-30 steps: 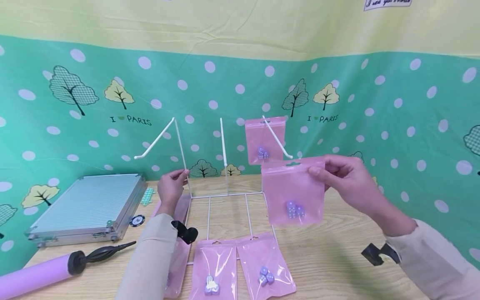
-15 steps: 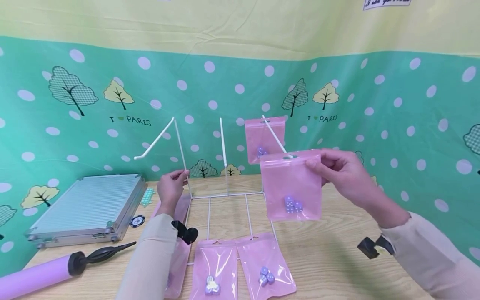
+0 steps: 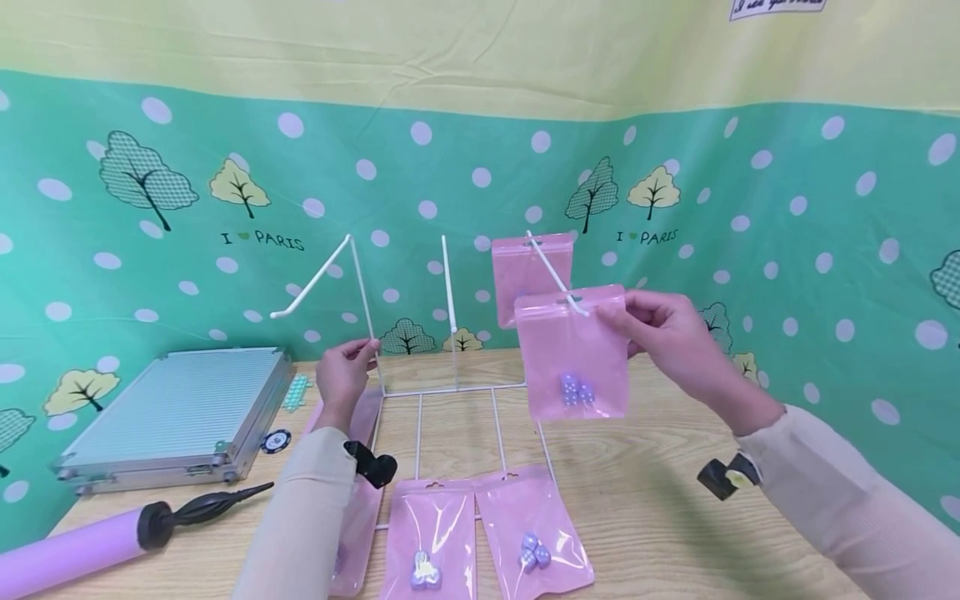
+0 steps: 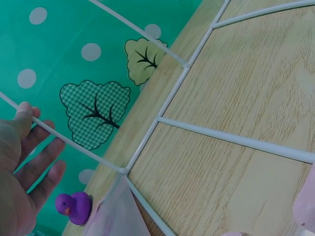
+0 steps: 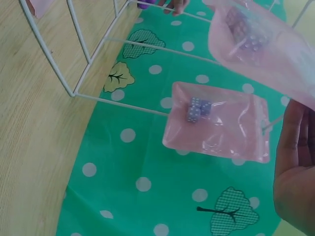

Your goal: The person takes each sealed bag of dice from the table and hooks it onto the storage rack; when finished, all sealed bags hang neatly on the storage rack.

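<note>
My right hand (image 3: 663, 333) pinches the upper right corner of a pink zip bag (image 3: 573, 358) with purple dice (image 3: 572, 389) in its lower half. The tip of the white display rack's right hook (image 3: 553, 273) shows through the bag's hang hole. Further back on that hook hangs another pink zip bag (image 5: 216, 123), partly covered in the head view. My left hand (image 3: 345, 375) holds the rack's left upright (image 3: 363, 292) between thumb and fingers; in the left wrist view the thumb (image 4: 23, 115) lies against the wire, with the other fingers behind it.
More pink dice bags, such as the front bag (image 3: 534, 521), lie over the rack's base. At left are a silver case (image 3: 180, 408), a poker chip (image 3: 276, 442) and a purple hand pump (image 3: 82, 542). A purple toy duck (image 4: 76, 206) stands near the left hand.
My right hand has moved left and slightly up and away, bringing the bag's hang hole over the hook tip. My left hand keeps its place on the upright.
</note>
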